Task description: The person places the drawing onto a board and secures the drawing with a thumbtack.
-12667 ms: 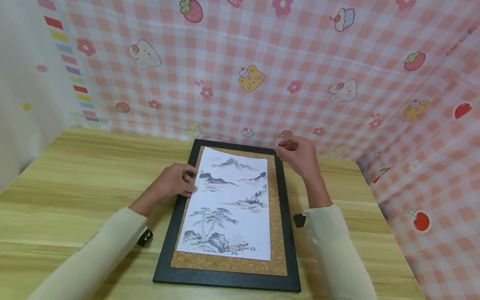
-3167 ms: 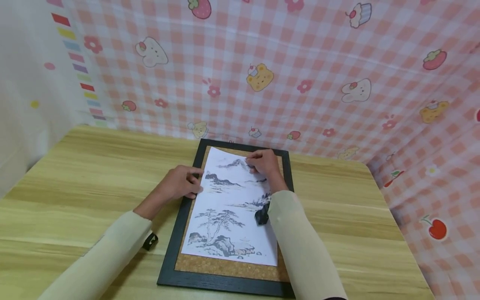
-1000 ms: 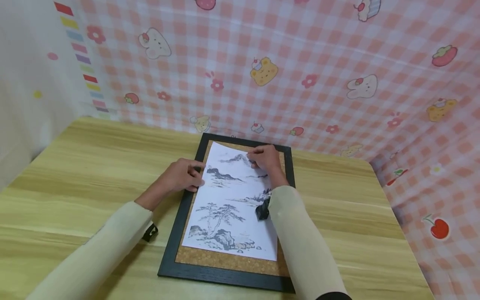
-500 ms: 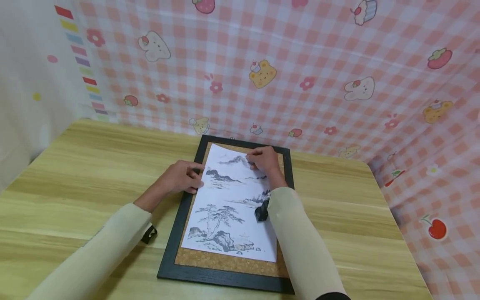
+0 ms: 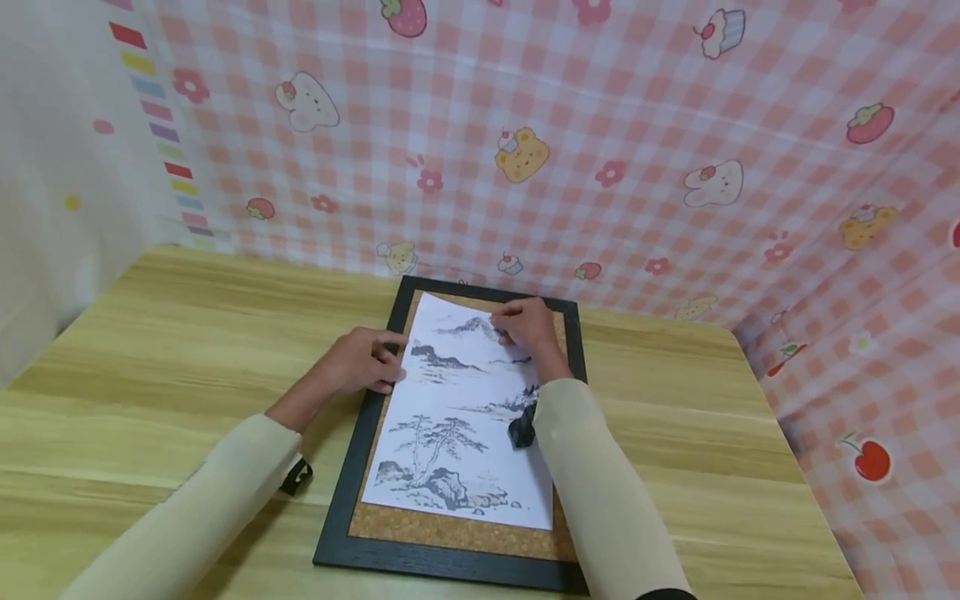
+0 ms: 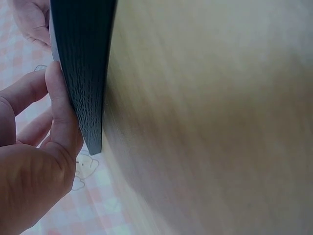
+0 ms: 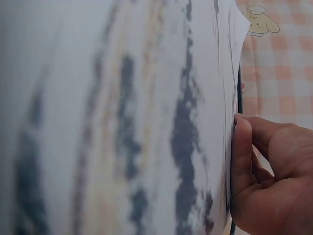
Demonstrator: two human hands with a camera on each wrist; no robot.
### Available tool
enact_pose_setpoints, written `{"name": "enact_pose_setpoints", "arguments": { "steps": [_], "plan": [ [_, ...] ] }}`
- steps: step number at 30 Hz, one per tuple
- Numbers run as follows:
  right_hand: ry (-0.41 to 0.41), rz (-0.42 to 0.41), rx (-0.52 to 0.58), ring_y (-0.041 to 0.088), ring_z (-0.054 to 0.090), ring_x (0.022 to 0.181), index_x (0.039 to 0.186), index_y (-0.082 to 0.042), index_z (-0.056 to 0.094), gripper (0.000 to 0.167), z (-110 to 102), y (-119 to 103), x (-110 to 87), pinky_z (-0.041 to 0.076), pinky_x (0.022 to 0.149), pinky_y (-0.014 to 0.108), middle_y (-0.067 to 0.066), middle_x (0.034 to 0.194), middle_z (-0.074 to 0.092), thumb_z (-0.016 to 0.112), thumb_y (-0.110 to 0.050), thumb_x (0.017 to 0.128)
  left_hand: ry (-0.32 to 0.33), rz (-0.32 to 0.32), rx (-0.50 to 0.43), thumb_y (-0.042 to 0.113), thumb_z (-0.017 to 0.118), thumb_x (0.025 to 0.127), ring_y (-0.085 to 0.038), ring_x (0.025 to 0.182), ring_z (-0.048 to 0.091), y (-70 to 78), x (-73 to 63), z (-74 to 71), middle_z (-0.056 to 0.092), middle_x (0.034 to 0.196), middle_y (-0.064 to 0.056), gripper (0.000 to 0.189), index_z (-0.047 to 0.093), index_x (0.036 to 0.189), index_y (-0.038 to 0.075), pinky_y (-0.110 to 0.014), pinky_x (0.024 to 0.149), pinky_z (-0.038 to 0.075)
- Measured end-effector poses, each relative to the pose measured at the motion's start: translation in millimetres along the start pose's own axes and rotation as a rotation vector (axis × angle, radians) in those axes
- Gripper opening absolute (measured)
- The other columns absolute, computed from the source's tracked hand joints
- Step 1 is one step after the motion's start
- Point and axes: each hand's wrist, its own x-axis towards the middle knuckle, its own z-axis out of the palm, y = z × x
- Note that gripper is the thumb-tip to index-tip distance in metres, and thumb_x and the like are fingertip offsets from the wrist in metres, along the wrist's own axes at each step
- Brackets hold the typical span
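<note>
A white sheet [image 5: 450,392] printed with an ink landscape of mountains and trees lies on a cork board [image 5: 450,528] inside a black frame [image 5: 442,560]. My left hand [image 5: 356,362] rests at the sheet's left edge, thumb and index fingertips touching it. In the left wrist view, the thumb [image 6: 62,105] lies along the frame's side. Near the sheet's top edge, my right hand [image 5: 531,327] pinches what looks like a small dark pin, almost wholly hidden by the fingertips. The right wrist view has the right thumb [image 7: 242,152] against the paper.
The framed board lies on a wood-grain table [image 5: 187,375], its far end close to a pink checked cloth [image 5: 465,100] that hangs behind and along the right. A black wrist mount [image 5: 522,427] under the right sleeve hangs over the sheet.
Since the oldest frame, my right hand has moved left from beyond the frame's upper right corner onto the sheet's upper part. Over the last few seconds both hands have kept their places.
</note>
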Motion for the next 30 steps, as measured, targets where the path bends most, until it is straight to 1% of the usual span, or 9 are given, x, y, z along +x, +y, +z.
{"name": "enact_pose_setpoints", "arguments": {
  "steps": [7, 15, 22, 26, 30],
  "plan": [
    [-0.006, -0.003, -0.005, 0.014, 0.065, 0.064, 0.103, -0.007, 0.079, 0.013, 0.7, -1.7, -0.1, 0.056, 0.064, 0.029, 0.007, 0.085, 0.069, 0.074, -0.016, 0.095, 0.002, -0.003, 0.008, -0.004, 0.067, 0.094, -0.018, 0.077, 0.070, -1.2, -0.1, -0.2, 0.066, 0.099, -0.017, 0.059, 0.046, 0.149, -0.005, -0.032, 0.073, 0.063],
    [-0.007, 0.028, -0.024, 0.013, 0.066, 0.064, 0.106, -0.009, 0.079, 0.014, -1.0, -2.6, -0.1, 0.057, 0.068, 0.031, 0.006, 0.086, 0.070, 0.073, -0.017, 0.096, -0.009, 0.007, 0.015, -0.004, 0.067, 0.094, -0.019, 0.077, 0.070, -1.0, 1.9, -1.0, 0.066, 0.099, -0.017, 0.060, 0.045, 0.150, -0.004, -0.032, 0.073, 0.063],
    [0.001, 0.015, -0.051, 0.014, 0.066, 0.063, 0.104, -0.008, 0.080, 0.014, -3.6, -2.3, 2.0, 0.057, 0.070, 0.033, 0.007, 0.082, 0.070, 0.073, -0.017, 0.096, -0.013, 0.006, 0.007, -0.005, 0.067, 0.094, -0.019, 0.076, 0.070, 2.5, 2.7, 0.0, 0.066, 0.099, -0.018, 0.060, 0.045, 0.149, -0.004, -0.032, 0.073, 0.063],
    [-0.003, 0.024, -0.053, 0.015, 0.066, 0.065, 0.102, -0.009, 0.080, 0.013, -2.6, -1.8, 2.0, 0.058, 0.071, 0.034, 0.008, 0.086, 0.070, 0.072, -0.018, 0.097, -0.023, 0.010, 0.016, -0.005, 0.068, 0.094, -0.019, 0.077, 0.070, 2.4, 2.4, 0.1, 0.066, 0.099, -0.017, 0.060, 0.044, 0.150, -0.005, -0.032, 0.073, 0.063],
    [-0.006, 0.019, -0.046, 0.015, 0.067, 0.067, 0.102, -0.009, 0.080, 0.013, -0.8, -1.3, 1.8, 0.059, 0.072, 0.035, 0.008, 0.094, 0.072, 0.072, -0.018, 0.097, -0.026, 0.005, 0.019, -0.005, 0.067, 0.094, -0.019, 0.078, 0.070, 1.7, 1.8, -0.2, 0.066, 0.098, -0.017, 0.060, 0.044, 0.150, -0.006, -0.032, 0.074, 0.063]
  ]
}}
